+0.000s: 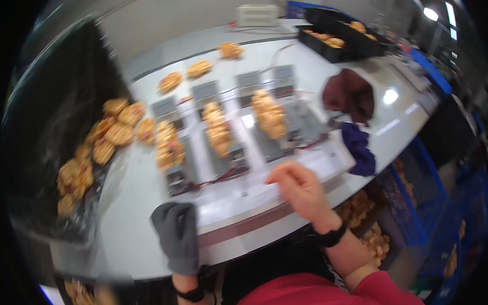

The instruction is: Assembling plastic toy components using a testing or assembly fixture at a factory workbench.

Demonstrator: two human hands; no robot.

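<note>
My left hand (177,235), in a grey glove, is closed over the near edge of the white table (131,240); whatever it may hold is hidden. My bare right hand (301,192) hovers in front of the fixtures with its fingers bent together, and I cannot make out anything in them. Tan, glossy, lumpy moulded pieces rest on a row of grey fixtures: a left piece (167,144), a middle piece (217,132) and a right piece (269,115). Both hands are apart from these pieces. Red and black wires (215,180) run along the fixtures' near ends.
Many tan pieces (120,133) spill from a black plastic-lined container (54,105) on the left. Three more, including one tan piece (199,68), lie behind the fixtures. Dark red cloth (349,95) and purple cloth (357,148) sit right. Black bins (326,52) stand far right; blue crates (412,200) below.
</note>
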